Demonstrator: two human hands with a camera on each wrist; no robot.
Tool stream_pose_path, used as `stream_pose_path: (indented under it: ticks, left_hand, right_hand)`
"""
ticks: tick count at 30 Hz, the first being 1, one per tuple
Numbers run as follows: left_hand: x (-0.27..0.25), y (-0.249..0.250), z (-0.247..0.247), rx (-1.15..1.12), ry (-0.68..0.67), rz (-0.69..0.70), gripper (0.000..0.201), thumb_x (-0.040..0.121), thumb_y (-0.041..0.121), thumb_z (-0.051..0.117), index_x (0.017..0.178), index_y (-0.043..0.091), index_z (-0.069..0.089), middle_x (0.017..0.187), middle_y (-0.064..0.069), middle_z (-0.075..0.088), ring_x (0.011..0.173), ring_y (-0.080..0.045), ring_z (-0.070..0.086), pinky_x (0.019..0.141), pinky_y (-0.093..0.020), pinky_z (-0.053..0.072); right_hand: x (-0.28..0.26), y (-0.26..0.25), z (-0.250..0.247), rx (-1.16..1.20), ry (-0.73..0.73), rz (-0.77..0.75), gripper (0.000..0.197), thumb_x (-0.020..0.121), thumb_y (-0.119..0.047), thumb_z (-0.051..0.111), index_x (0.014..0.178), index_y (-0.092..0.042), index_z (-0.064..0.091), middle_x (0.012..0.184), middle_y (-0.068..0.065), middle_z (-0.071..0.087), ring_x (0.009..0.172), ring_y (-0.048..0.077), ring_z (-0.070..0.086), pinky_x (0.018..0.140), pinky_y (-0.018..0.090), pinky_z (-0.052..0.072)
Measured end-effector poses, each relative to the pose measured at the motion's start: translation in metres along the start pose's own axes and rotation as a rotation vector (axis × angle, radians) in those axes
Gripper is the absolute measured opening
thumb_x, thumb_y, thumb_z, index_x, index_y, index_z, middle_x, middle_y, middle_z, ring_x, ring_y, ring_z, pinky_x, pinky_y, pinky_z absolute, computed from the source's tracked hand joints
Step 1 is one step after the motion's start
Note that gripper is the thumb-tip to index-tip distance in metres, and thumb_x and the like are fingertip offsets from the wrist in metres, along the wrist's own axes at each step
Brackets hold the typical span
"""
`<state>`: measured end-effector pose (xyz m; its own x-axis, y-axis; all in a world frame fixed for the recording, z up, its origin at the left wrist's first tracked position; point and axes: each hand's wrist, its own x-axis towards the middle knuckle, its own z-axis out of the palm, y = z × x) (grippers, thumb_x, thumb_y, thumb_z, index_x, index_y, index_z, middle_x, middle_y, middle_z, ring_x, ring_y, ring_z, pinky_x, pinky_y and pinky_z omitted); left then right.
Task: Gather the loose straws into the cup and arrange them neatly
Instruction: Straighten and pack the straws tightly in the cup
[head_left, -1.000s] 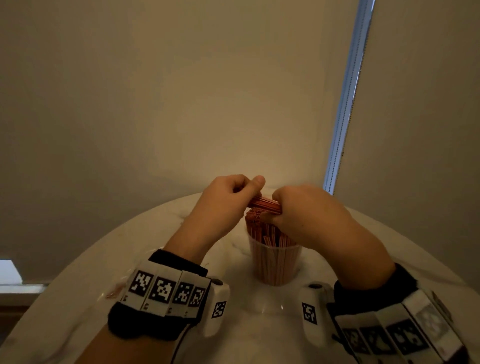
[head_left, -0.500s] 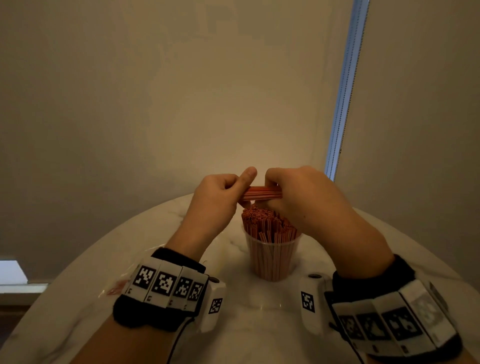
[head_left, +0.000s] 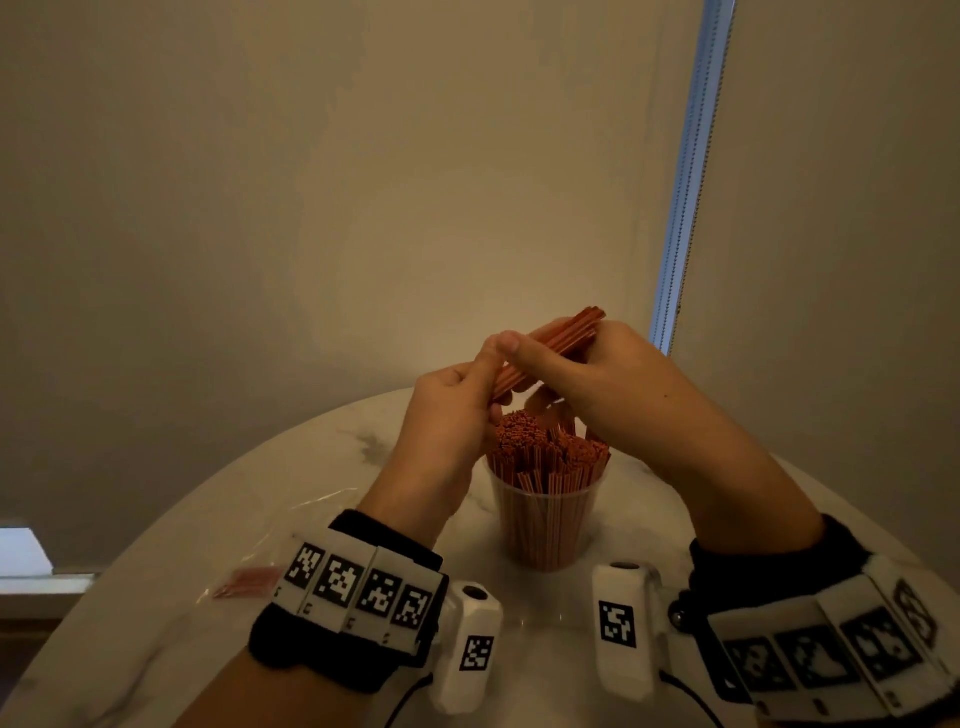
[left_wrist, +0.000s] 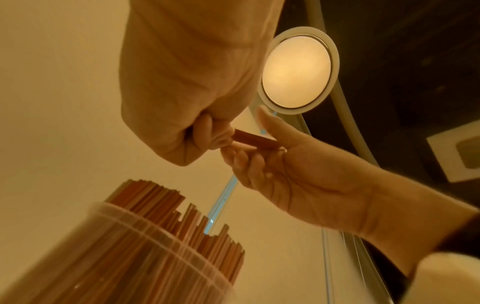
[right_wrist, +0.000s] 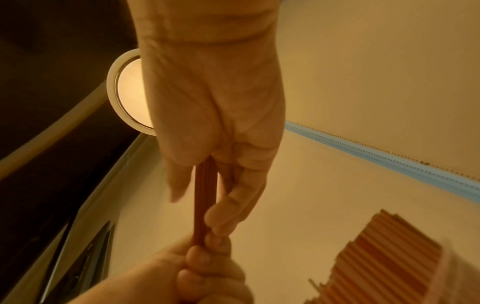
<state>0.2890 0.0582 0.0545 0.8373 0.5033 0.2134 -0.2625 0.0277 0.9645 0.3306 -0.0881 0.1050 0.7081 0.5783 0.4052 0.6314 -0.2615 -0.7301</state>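
Note:
A clear plastic cup (head_left: 545, 525) packed with upright red straws (head_left: 540, 447) stands mid-table; it also shows in both wrist views, as cup (left_wrist: 124, 259) and cup (right_wrist: 389, 259). Just above it both hands hold a small bundle of red straws (head_left: 563, 335), tilted with its right end higher. My left hand (head_left: 491, 376) pinches the lower left end of the bundle (left_wrist: 253, 139). My right hand (head_left: 535, 364) grips the bundle (right_wrist: 205, 197) along its middle, thumb on top, fingers underneath.
A crumpled clear wrapper (head_left: 244, 582) with some red straws inside lies on the round marble table (head_left: 311, 499), left of my left wrist. Beige roller blinds hang behind, with a bead chain (head_left: 680, 208) at the gap. A ceiling lamp (left_wrist: 296, 74) glows overhead.
Both hands have risen from the cup's top with the bundle. The bundle has turned from level to slanted, right end up, and more of it sticks out past the right hand.

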Motion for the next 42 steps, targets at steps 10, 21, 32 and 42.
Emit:
stream_pose_path:
  ticks: [10,21,32,42]
  left_hand:
    - [0.001,-0.002,-0.009,0.460,-0.131,0.020,0.074,0.081,0.079,0.055,0.134,0.026,0.056,0.124,0.013,0.063,0.114,-0.007,0.059,0.083,-0.023,0.045]
    - [0.001,-0.023,-0.011,0.554,-0.501,-0.190,0.114,0.068,0.017,0.095,0.152,0.008,0.019,0.134,0.003,0.059,0.123,-0.013,0.058,0.109,-0.041,0.047]
    - [0.002,-0.024,-0.013,0.564,-0.458,-0.203,0.110,0.065,0.023,0.096,0.149,0.013,0.025,0.127,0.003,0.063,0.119,-0.013,0.060,0.103,-0.038,0.053]
    - [0.002,-0.024,-0.014,0.564,-0.462,-0.196,0.110,0.063,0.029,0.097,0.148,0.014,0.027,0.125,0.004,0.062,0.118,-0.012,0.059,0.103,-0.037,0.052]
  right_hand:
    - [0.003,0.013,-0.009,-0.072,0.261,-0.021,0.020,0.093,-0.043,0.063,0.093,-0.025,0.072,0.076,-0.006,0.074,0.070,0.005,0.071,0.072,0.034,0.060]
    - [0.006,0.021,-0.005,-0.215,-0.020,0.020,0.033,0.088,-0.055,0.064,0.084,-0.023,0.070,0.070,-0.005,0.069,0.061,0.008,0.064,0.057,0.028,0.051]
    - [0.010,0.037,0.009,-0.211,-0.074,0.081,0.011,0.088,-0.040,0.071,0.089,-0.030,0.074,0.082,-0.011,0.072,0.080,0.004,0.066,0.077,0.032,0.056]
    - [0.010,0.036,0.008,-0.205,0.014,0.065,0.010,0.086,-0.044,0.072,0.086,-0.034,0.071,0.084,-0.010,0.070,0.081,0.009,0.066,0.072,0.036,0.058]
